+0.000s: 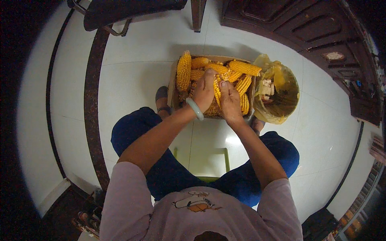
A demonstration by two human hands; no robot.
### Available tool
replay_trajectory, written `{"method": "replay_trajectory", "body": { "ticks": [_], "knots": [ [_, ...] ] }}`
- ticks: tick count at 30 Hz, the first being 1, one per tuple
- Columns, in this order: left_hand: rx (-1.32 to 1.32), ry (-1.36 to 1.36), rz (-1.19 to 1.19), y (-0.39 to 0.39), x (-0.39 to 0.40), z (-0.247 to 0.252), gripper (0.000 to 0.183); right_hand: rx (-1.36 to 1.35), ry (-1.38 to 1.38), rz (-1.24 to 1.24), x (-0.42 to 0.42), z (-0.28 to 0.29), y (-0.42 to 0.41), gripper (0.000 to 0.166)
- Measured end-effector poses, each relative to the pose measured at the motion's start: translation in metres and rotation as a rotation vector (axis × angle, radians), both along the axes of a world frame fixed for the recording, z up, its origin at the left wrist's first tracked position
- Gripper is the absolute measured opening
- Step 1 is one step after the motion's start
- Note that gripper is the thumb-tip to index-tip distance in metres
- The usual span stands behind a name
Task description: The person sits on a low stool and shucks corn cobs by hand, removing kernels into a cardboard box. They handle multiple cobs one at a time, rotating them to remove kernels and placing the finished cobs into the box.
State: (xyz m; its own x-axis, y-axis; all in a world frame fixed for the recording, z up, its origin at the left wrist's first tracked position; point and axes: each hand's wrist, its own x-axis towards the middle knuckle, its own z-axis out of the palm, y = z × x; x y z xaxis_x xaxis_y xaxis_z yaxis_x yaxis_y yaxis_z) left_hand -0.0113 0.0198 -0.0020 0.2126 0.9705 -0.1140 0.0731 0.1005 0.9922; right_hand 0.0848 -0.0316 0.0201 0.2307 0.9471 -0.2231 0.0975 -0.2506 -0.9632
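Note:
Both of my hands grip one yellow ear of corn [216, 92] above a cardboard box [223, 57] on the floor. My left hand [205, 90], with a pale bangle [195, 108] at the wrist, wraps its left side. My right hand [230, 101] presses on the ear from the right, thumb lying along it near the top. Part of the ear is hidden under the fingers. Several more ears fill the far part of the box; one [184, 71] stands up along the left wall, another [245, 67] rests at the far right. Loose kernels [213, 111] cover the near part.
Touching the box's right side is a bin [288, 96] lined with a yellow plastic bag, with pale cob pieces [267, 88] inside. My feet are on either side of the box. Dark wooden furniture [301, 27] stands at the far right, a dark chair [132, 12] at the far left.

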Motion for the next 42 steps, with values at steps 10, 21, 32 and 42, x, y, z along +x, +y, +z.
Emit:
{"method": "replay_trajectory", "body": {
  "ticks": [10, 21, 32, 42],
  "knots": [
    [0.089, 0.142, -0.07, -0.006, -0.003, 0.007, 0.039, 0.005, 0.078, -0.033, -0.008, 0.005, 0.0, 0.039],
    [0.083, 0.178, -0.086, -0.011, 0.0, 0.009, 0.04, -0.097, 0.253, -0.136, -0.007, -0.013, -0.004, 0.042],
    [0.076, 0.013, -0.164, -0.017, 0.002, 0.006, 0.028, -0.096, 0.378, -0.165, -0.004, -0.011, 0.001, 0.037],
    [-0.332, -0.25, -0.226, -0.018, -0.003, 0.004, 0.034, -0.165, 0.638, -0.228, 0.001, 0.002, 0.005, 0.026]
  ]
}}
